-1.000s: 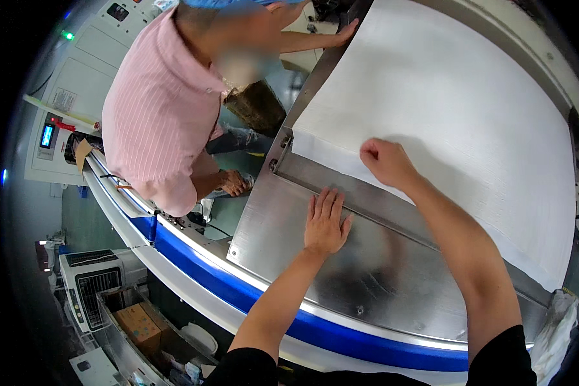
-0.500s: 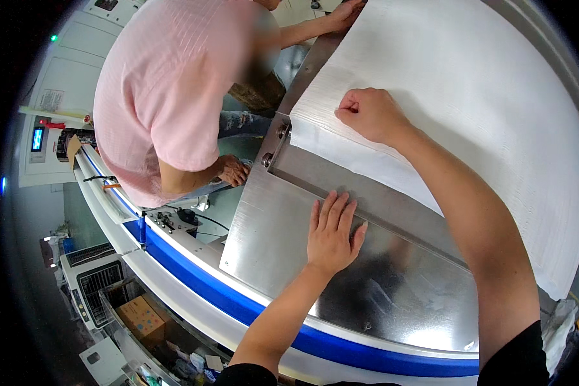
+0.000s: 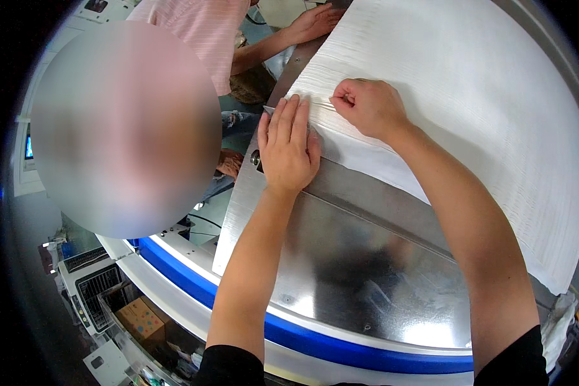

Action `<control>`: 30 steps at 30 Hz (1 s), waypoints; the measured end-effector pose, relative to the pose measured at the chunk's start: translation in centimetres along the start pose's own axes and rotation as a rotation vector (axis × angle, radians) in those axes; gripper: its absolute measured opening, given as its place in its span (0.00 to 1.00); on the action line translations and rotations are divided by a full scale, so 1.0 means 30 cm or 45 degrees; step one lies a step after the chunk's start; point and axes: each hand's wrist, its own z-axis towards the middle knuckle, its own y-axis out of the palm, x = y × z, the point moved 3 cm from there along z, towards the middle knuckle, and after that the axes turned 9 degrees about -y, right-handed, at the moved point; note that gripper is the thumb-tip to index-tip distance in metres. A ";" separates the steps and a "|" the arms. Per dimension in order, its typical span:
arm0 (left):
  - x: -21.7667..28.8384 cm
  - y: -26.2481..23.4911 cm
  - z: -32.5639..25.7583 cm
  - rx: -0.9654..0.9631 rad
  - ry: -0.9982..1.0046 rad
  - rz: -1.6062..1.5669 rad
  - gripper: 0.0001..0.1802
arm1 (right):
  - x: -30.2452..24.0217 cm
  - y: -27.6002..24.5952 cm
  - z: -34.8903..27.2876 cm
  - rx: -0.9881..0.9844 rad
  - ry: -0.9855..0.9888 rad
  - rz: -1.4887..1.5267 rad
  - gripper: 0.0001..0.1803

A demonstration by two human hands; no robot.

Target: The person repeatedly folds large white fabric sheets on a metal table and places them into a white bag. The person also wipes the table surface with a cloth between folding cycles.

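Observation:
A broad sheet of white, finely pleated fabric (image 3: 450, 71) covers the right part of the metal table. My right hand (image 3: 370, 108) rests over its near left part, thumb and fingers curled into a pinch, with small creases running from the fingertips. My left hand (image 3: 288, 145) lies flat with fingers stretched out over the fabric's left corner, holding nothing. The fingers hide that corner and part of the table edge beneath.
A steel table plate (image 3: 379, 276) lies nearer me, edged by a blue strip (image 3: 367, 350). At the left sits a co-worker in a pink shirt (image 3: 202, 38), one hand (image 3: 314, 24) at the table's far left edge. A cardboard box (image 3: 141, 320) stands low at the left.
My left hand has moved up and left from the steel plate to the fabric's corner. My right hand has shifted slightly left and away. The co-worker has leaned nearer.

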 end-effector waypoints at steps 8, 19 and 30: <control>-0.021 0.021 -0.004 0.045 0.036 -0.053 0.25 | 0.022 0.002 -0.002 0.006 0.012 -0.027 0.10; -0.007 0.021 0.003 0.052 0.024 -0.047 0.22 | 0.028 0.008 -0.005 0.030 0.029 0.018 0.10; -0.014 -0.041 -0.078 0.032 0.001 -0.048 0.22 | 0.038 0.000 -0.003 -0.007 0.046 0.002 0.12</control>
